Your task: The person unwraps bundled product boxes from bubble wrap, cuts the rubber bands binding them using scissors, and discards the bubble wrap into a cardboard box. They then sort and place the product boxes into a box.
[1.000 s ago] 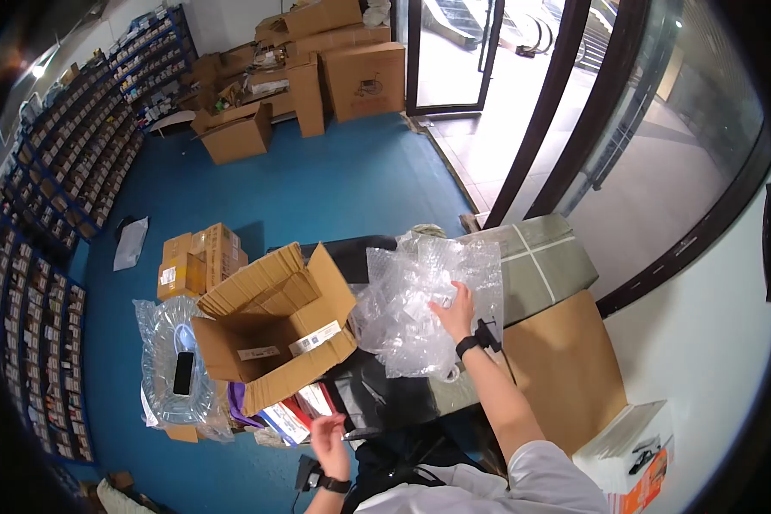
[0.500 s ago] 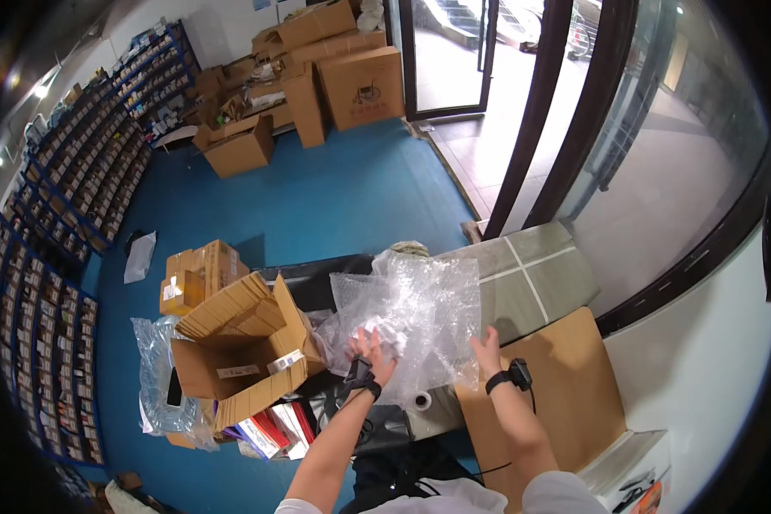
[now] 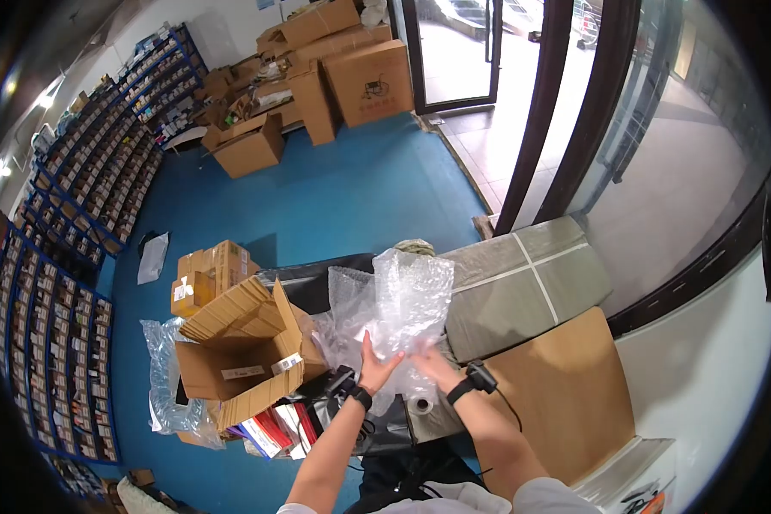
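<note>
A sheet of clear bubble wrap (image 3: 415, 291) lies in front of me, its right part folded toward the middle over a pale, crumpled bundle that I cannot make out. My left hand (image 3: 375, 367) rests on the left part of the wrap, thumb and forefinger spread apart. Close by on the right, my right hand (image 3: 435, 364) is at the near edge of the folded wrap; motion smears its fingertips. Beside the wrap on the left stands an open cardboard box (image 3: 257, 355). A small roll (image 3: 421, 405) lies just below my right hand.
Red and white booklets (image 3: 278, 428) sit below the box. A wrapped grey-green package (image 3: 522, 295) with white straps lies to the right, beside a brown board (image 3: 565, 377). Taped cartons (image 3: 214, 270) and an air-cushion bag (image 3: 167, 368) are on the left.
My right hand has moved left toward my left hand, and the right side of the bubble wrap has come over with it. My left hand's thumb and forefinger have spread.
</note>
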The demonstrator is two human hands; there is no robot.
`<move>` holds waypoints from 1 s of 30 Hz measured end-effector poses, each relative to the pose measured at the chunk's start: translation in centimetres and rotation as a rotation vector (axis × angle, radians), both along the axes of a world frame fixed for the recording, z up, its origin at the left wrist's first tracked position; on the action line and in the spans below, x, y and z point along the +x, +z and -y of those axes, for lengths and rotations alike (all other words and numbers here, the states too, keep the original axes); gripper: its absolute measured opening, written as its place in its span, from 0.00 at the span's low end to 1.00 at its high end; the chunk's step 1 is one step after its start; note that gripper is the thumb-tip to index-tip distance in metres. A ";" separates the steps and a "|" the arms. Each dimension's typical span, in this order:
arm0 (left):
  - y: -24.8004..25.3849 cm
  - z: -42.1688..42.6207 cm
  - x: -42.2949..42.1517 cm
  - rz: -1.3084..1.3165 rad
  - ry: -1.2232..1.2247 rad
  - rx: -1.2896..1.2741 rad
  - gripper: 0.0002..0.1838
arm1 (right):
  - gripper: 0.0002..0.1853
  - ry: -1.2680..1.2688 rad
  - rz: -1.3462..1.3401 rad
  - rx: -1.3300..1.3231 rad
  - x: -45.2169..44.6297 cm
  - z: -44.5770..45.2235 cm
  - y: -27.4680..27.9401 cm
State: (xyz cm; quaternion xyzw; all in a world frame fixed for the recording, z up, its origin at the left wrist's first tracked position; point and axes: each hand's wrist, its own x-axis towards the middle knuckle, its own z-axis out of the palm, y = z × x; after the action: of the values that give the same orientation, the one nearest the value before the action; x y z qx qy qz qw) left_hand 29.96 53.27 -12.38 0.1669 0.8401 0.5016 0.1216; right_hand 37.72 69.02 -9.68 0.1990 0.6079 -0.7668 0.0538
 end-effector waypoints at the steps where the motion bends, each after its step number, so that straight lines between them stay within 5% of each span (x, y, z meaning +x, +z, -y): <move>1: 0.2 0.2 -0.2 0.113 -0.022 0.160 0.60 | 0.21 0.154 0.073 0.215 -0.5 1.1 1.1; 3: 2.2 0.8 0.0 0.287 -0.038 0.283 0.61 | 0.23 0.302 0.147 0.423 -1.2 3.0 1.6; 5: 4.0 1.0 -0.3 0.180 -0.033 0.212 0.60 | 0.29 0.615 -0.309 0.540 -1.1 4.5 1.2; 6: 4.5 1.6 -0.4 0.073 -0.024 0.144 0.59 | 0.29 0.611 -0.308 0.532 -1.0 4.8 0.9; 7: 2.5 2.5 -1.1 -0.073 0.080 0.179 0.48 | 0.31 0.525 -0.436 0.456 -1.0 4.9 0.6; 8: 3.0 3.3 -1.4 -0.074 0.080 0.174 0.48 | 0.33 0.437 -0.563 0.379 -0.8 4.8 1.4; 9: 3.6 3.9 -1.9 0.063 0.226 0.133 0.42 | 0.36 0.622 -0.367 0.131 -1.0 3.2 2.2; 11: 3.2 4.7 -2.8 0.193 0.372 0.094 0.37 | 0.34 0.333 -0.206 -0.016 -1.6 1.2 -1.8; 13: 0.1 6.0 -3.0 -0.174 0.414 0.113 0.31 | 0.23 -0.445 -0.036 0.580 -1.1 -0.2 -5.0; 16: 3.2 5.3 -2.1 -0.231 0.416 0.059 0.32 | 0.20 -0.665 0.062 0.939 -1.6 -0.9 -9.4; 18: 3.4 5.0 -1.6 -0.259 0.430 0.056 0.32 | 0.19 -0.407 0.280 0.457 -1.7 -1.2 -8.9; 20: 4.2 4.8 -1.1 -0.289 0.452 0.048 0.32 | 0.15 -0.310 0.125 0.596 -2.5 -1.3 -9.1; 24: 6.0 4.0 0.5 -0.250 0.330 0.043 0.36 | 0.05 -0.438 -0.282 -0.128 -2.0 0.6 -1.6; 26: 9.6 1.4 2.3 -0.447 0.224 0.072 0.38 | 0.08 -0.391 -0.257 -0.349 -0.3 1.2 -0.4; 28: 12.9 -0.8 4.2 -0.278 0.101 0.194 0.40 | 0.14 -0.399 -0.182 -0.485 2.7 1.4 5.8; 30: 14.8 -2.7 6.0 -0.324 -0.022 0.283 0.41 | 0.21 -0.487 -0.269 -0.385 4.4 1.7 8.5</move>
State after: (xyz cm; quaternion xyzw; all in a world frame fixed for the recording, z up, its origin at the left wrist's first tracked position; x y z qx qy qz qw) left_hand 36.01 56.00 2.41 0.2702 0.7678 0.5799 -0.0342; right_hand 42.12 67.28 -1.22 0.2217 0.3882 -0.8772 -0.1750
